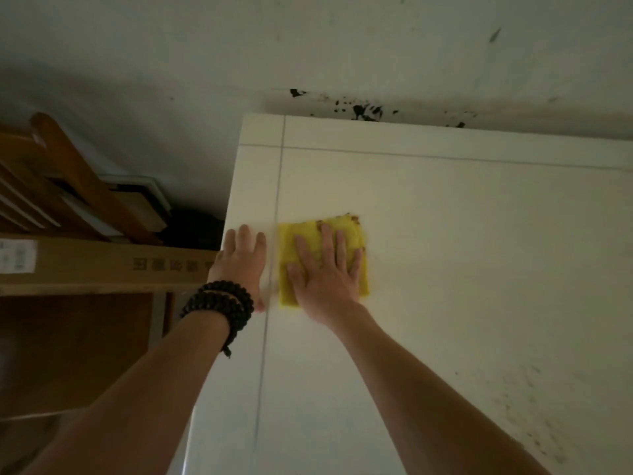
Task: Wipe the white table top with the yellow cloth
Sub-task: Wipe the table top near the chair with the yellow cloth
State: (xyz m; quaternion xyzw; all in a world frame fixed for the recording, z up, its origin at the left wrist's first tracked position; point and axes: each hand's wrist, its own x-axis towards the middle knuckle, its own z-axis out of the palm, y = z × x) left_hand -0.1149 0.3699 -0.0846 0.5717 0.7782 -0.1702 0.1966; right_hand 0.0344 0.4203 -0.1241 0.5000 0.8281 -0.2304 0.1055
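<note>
The right hand (325, 272) lies flat with fingers spread on the yellow cloth (322, 258), pressing it onto the white worktop (462, 269) near its left edge; its grip is open, clasping nothing. The left hand (241, 260), beaded bracelets (219, 305) on its wrist, rests open-palmed on the worktop's left edge, just beside the cloth.
</note>
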